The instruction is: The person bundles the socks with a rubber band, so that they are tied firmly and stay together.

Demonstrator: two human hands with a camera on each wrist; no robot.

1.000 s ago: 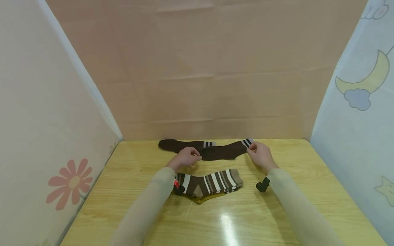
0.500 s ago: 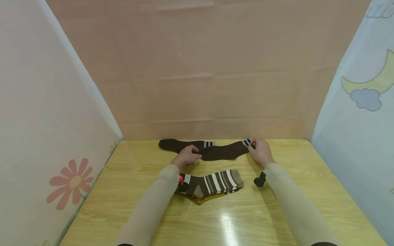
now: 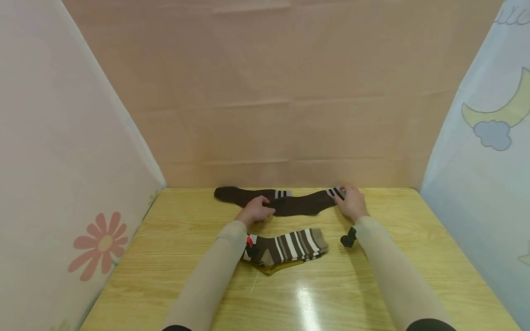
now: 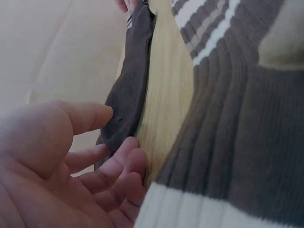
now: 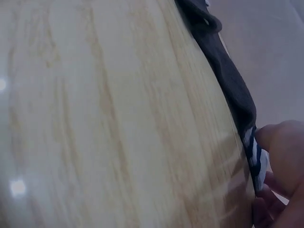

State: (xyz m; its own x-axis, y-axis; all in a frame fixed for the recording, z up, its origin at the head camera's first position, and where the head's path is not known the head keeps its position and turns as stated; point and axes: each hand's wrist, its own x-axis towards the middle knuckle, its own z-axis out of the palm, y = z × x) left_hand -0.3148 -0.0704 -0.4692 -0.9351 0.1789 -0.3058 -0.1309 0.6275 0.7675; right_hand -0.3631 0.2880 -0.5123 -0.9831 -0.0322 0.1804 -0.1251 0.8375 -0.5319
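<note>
A dark brown sock (image 3: 300, 205) with a striped grey cuff lies stretched out near the table's back edge. Its toe overlaps the cuff end of a matching brown sock (image 3: 233, 195) to the left. My left hand (image 3: 254, 211) is at the toe; in the left wrist view its thumb and fingers stand apart, loosely touching the toe's sides. At the other end my right hand (image 3: 352, 204) holds the cuff between thumb and fingers, partly hiding it. Closer to me, brown, white and tan striped socks (image 3: 296, 246) lie in a stack, with mustard fabric (image 3: 281, 266) underneath.
The pale wooden table (image 3: 165, 276) has a brown paper-like backing (image 3: 265, 115) along its back edge. A flower-print panel (image 3: 74, 161) stands at the left, and a moon-print panel (image 3: 476, 174) at the right. Small black devices (image 3: 348, 238) sit at both wrists.
My right hand has shifted slightly right and farther back, and the sock's cuff has settled flatter. My left hand has moved slightly right at the toe. The striped socks stay put.
</note>
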